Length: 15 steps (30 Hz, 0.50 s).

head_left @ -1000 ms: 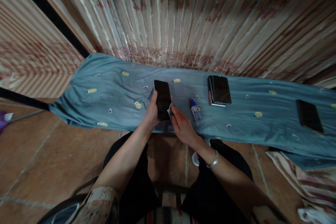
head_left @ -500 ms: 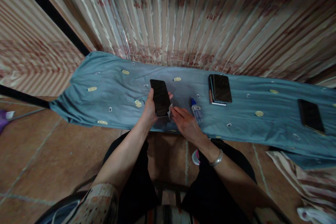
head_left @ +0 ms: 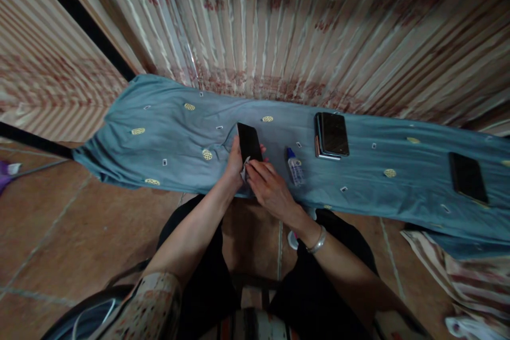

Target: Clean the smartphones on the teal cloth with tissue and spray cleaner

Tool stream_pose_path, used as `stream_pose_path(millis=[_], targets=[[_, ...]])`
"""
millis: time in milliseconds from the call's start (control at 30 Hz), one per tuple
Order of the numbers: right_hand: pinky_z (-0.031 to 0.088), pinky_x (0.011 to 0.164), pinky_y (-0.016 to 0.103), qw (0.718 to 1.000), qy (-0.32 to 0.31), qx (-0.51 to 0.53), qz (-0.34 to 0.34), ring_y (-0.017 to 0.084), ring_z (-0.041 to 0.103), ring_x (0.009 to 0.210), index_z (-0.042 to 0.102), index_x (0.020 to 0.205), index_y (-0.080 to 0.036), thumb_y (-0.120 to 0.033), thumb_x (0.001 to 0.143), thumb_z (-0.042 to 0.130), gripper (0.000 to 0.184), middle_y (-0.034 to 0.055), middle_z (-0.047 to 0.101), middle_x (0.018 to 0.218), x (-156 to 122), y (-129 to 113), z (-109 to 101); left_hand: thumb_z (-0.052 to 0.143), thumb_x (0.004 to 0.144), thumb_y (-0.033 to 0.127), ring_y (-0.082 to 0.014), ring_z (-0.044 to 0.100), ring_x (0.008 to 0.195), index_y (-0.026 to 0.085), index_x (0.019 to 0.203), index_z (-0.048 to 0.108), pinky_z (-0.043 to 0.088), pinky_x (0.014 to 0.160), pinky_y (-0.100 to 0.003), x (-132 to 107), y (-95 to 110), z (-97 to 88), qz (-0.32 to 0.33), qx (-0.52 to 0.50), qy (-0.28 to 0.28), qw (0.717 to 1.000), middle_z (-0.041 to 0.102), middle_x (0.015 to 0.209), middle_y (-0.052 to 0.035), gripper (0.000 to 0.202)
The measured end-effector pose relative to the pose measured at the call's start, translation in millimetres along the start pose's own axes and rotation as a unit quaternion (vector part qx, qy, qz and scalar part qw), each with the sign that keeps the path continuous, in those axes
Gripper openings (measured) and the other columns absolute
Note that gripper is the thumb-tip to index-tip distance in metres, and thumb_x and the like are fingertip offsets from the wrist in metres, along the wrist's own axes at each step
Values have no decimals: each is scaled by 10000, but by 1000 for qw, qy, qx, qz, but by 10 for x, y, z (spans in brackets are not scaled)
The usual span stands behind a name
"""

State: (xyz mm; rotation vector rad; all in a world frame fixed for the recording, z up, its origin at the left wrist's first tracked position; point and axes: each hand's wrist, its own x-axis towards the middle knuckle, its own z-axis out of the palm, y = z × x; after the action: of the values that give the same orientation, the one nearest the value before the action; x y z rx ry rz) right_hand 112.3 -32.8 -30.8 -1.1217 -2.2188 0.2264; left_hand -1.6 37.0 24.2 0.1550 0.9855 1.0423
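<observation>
A black-screened smartphone is held tilted above the cloth by my left hand, its fingers wrapped behind the phone and showing at the right edge. My right hand is closed on a small whitish tissue, pressed against the lower left part of the phone; the fingers cover the phone's bottom end. To the right of my hands a clear bottle with a blue cap lies on the cloth.
A blue-green patterned cloth covers the long narrow surface. A stack of phones lies right of the bottle, and another dark phone sits farther right. Pleated curtains hang behind; a black pole slants at the left.
My right hand has moved the tissue from the phone's lower right corner left across its lower end. My left hand has turned the phone, so its screen looks narrower and more tilted.
</observation>
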Motion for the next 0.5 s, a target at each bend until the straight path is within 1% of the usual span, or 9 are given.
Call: stream_pose_path(millis=[67, 200, 267, 367, 433, 500], targets=[[547, 1197, 524, 999, 3, 33, 24, 306, 654, 1331, 637, 1517, -145, -204, 1102, 473, 450, 191, 686, 1467, -3, 29, 28, 199, 1112, 616, -298, 764, 1182, 112, 1333, 687, 608, 1049, -441, -3, 7, 16, 18, 6, 7, 1000, 811, 1055, -165, 735], [505, 1235, 559, 990, 23, 99, 96, 304, 619, 1417, 554, 1598, -214, -299, 1100, 506, 508, 168, 651, 1544, -23, 100, 75, 183, 1119, 586, -284, 763, 1168, 168, 1239, 721, 595, 1020, -379, -32, -5, 37, 59, 20, 2, 998, 809, 1016, -133, 691], [497, 1243, 546, 985, 34, 120, 122, 295, 628, 1417, 557, 1592, -214, -322, 1100, 505, 507, 167, 662, 1536, -34, 124, 82, 206, 1119, 561, -299, 762, 1150, 181, 1242, 727, 596, 997, -386, -39, -39, 43, 80, 28, -8, 996, 813, 1009, -129, 656], [511, 1230, 519, 978, 43, 140, 150, 288, 661, 1386, 603, 1541, -198, -330, 1092, 503, 479, 169, 698, 1490, -50, 146, 77, 288, 1107, 538, -327, 755, 1140, 209, 1280, 732, 590, 999, -427, -3, -116, 32, 103, 38, -37, 993, 822, 1019, -119, 579], [535, 1202, 515, 973, 42, 149, 169, 295, 687, 1356, 624, 1515, -200, -333, 1080, 513, 469, 165, 725, 1454, -61, 161, 75, 342, 1090, 549, -338, 749, 1143, 217, 1292, 735, 581, 1009, -441, 54, -163, 10, 107, 37, -60, 992, 826, 1046, -122, 553], [569, 1157, 510, 968, 42, 157, 190, 306, 716, 1313, 640, 1495, -200, -335, 1062, 530, 466, 163, 752, 1410, -74, 185, 79, 440, 1052, 584, -345, 743, 1140, 213, 1282, 739, 576, 1005, -442, 124, -192, -20, 106, 34, -69, 991, 826, 1074, -134, 528]])
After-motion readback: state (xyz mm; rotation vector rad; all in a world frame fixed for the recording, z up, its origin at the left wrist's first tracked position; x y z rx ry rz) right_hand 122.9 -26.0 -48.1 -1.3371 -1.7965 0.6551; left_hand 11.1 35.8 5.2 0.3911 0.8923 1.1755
